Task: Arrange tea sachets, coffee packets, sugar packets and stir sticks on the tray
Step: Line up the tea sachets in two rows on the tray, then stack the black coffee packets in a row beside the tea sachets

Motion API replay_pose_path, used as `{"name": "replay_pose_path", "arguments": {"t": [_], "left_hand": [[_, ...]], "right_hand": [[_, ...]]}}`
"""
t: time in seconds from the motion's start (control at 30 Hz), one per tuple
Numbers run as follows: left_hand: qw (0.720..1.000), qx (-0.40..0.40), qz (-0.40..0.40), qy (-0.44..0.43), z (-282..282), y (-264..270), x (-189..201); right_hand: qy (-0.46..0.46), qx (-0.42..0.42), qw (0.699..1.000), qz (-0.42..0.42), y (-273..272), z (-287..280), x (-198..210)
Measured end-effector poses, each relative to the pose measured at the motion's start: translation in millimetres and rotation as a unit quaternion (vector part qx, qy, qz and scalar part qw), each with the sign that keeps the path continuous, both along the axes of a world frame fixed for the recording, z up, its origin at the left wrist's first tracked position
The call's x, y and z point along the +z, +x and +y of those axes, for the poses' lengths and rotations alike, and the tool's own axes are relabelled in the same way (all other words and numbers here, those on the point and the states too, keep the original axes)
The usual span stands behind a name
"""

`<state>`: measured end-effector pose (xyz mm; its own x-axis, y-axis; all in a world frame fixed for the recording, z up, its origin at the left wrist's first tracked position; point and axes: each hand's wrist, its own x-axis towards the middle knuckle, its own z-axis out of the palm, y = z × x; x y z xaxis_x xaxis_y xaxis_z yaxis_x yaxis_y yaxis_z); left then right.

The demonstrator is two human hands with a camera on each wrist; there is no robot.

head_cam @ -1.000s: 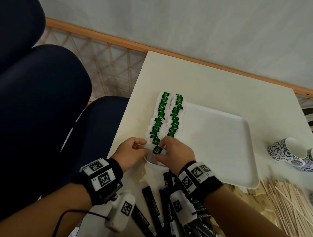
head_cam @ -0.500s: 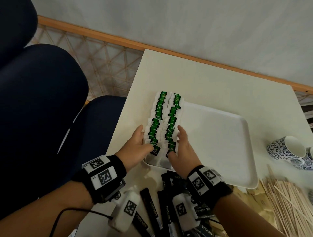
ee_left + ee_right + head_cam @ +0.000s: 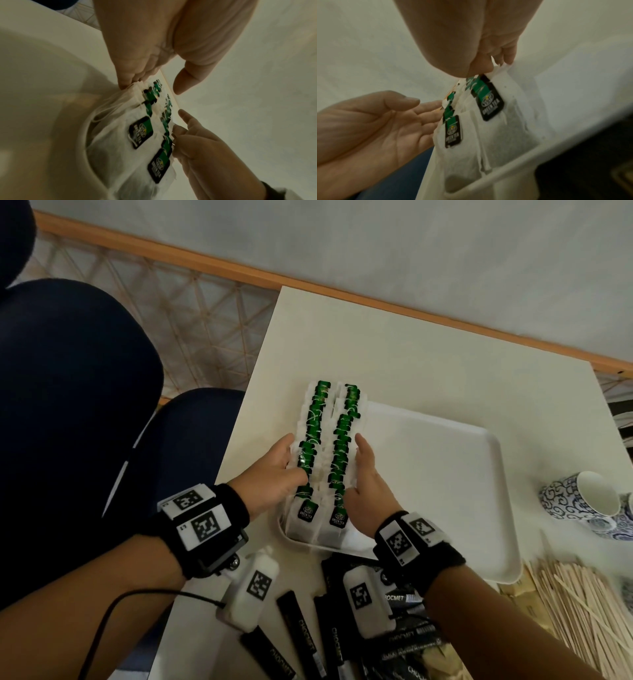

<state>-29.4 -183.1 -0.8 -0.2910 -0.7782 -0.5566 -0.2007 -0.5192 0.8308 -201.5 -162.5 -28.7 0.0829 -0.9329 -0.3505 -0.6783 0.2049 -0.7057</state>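
Note:
Two rows of white tea sachets (image 3: 327,446) with green tags stand overlapped along the left side of the white tray (image 3: 445,474). My left hand (image 3: 270,474) lies flat against the outer side of the left row, thumb resting on top of the tags. Flat against the outer side of the right row is my right hand (image 3: 366,477), fingers straight. In the wrist views the sachets (image 3: 137,135) (image 3: 488,128) sit between the left hand (image 3: 137,60) (image 3: 385,121) and the right hand (image 3: 197,142) (image 3: 479,54). Black coffee packets (image 3: 301,631) lie near me on the table. Wooden stir sticks (image 3: 582,611) lie at the right.
Two blue-patterned cups (image 3: 582,505) lie right of the tray. Brown packets (image 3: 517,597) show under the stir sticks. The tray sits at the left edge of the white table (image 3: 411,354). A dark blue chair (image 3: 68,405) is beside that edge.
A second ago both hands pinched the nearest sachet at the rows' near end. They let go, spread to either side of the rows and slid farther along them.

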Motion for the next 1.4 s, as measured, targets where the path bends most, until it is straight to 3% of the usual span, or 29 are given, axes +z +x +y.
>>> {"name": "replay_pose_path", "arguments": {"t": [0.23,0.33,0.43,0.6,0.8,0.97,1.17,1.27,1.33,1.4], "left_hand": [[1.0,-0.004,-0.014,0.01,-33.6,-2.1,1.7],[1.0,-0.013,-0.018,0.001,-42.8,-5.9,2.2],[0.999,-0.021,-0.024,-0.003,-46.7,-5.5,0.9],[1.0,-0.018,-0.008,-0.01,-44.6,-6.4,3.4],[0.999,-0.011,-0.006,-0.032,-44.4,-9.3,-1.1],[0.998,0.04,-0.047,-0.028,-28.1,13.0,-4.7],[0.981,0.068,-0.136,-0.122,37.9,46.5,-14.3],[0.974,0.083,-0.134,-0.164,74.9,54.1,-16.2],[0.97,0.036,-0.147,-0.192,98.6,54.4,-16.3],[0.956,-0.076,-0.184,-0.217,120.5,51.0,-16.8]], "right_hand": [[0.021,-0.065,0.998,0.003,-13.1,-38.7,-0.9],[0.03,-0.05,0.998,-0.028,-10.3,-54.1,-0.4],[0.025,-0.034,0.999,-0.019,-10.7,-62.3,-3.3],[0.009,-0.091,0.996,0.009,-15.5,-79.0,-4.5],[0.017,-0.099,0.995,0.0,-13.5,-86.3,2.0],[0.021,-0.085,0.995,0.051,-38.8,-51.3,6.0],[0.016,-0.002,0.999,0.037,-66.0,22.6,5.0],[-0.016,0.023,0.999,0.034,-83.2,55.5,17.5],[-0.053,0.068,0.994,0.065,-93.4,78.3,28.9],[-0.067,0.125,0.985,0.095,-99.7,101.5,36.9]]}}
